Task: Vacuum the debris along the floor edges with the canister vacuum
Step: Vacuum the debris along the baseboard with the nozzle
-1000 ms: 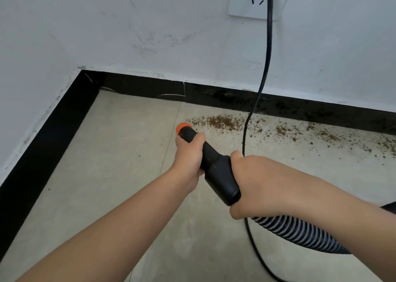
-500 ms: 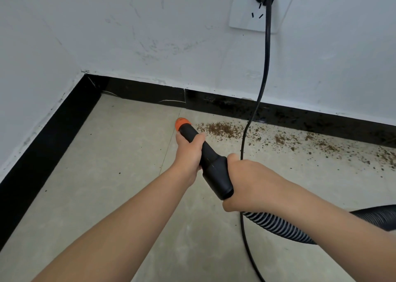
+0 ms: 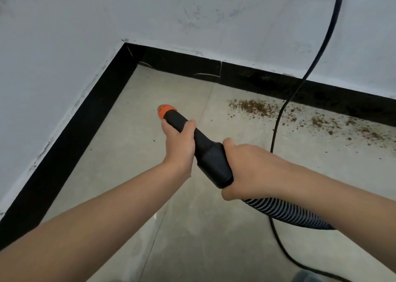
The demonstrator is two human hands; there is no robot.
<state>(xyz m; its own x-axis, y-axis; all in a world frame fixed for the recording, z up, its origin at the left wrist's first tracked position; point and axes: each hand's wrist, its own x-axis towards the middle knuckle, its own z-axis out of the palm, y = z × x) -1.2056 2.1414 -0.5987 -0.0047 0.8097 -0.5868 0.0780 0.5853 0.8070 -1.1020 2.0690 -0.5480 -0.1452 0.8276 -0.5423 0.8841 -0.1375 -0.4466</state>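
Nozzle's swung left since a second ago, so the orange tip (image 3: 164,110) now points toward the corner and away from the debris (image 3: 252,107), and the view has drifted left too, with the wall socket nearly gone off the top.

Both hands are wrapped tight on the nozzle (image 3: 199,144): left hand (image 3: 179,142) up front just behind the tip, right hand (image 3: 246,170) at the fat back end where the hose (image 3: 285,213) comes out. So the grip is fully closed round it, nothing loose.

What matters for the next move, I'd say: the debris lies to the right of the tip and a bit further out, strung along the skirting (image 3: 267,78), while the nozzle's long axis runs up-left. It needs to swing back right. The right hand is nearer the mess.

The cord (image 3: 278,119) hangs right across the debris, hiding some. Can't tell if the tip touches the floor (image 3: 128,153). The canister is out of frame.
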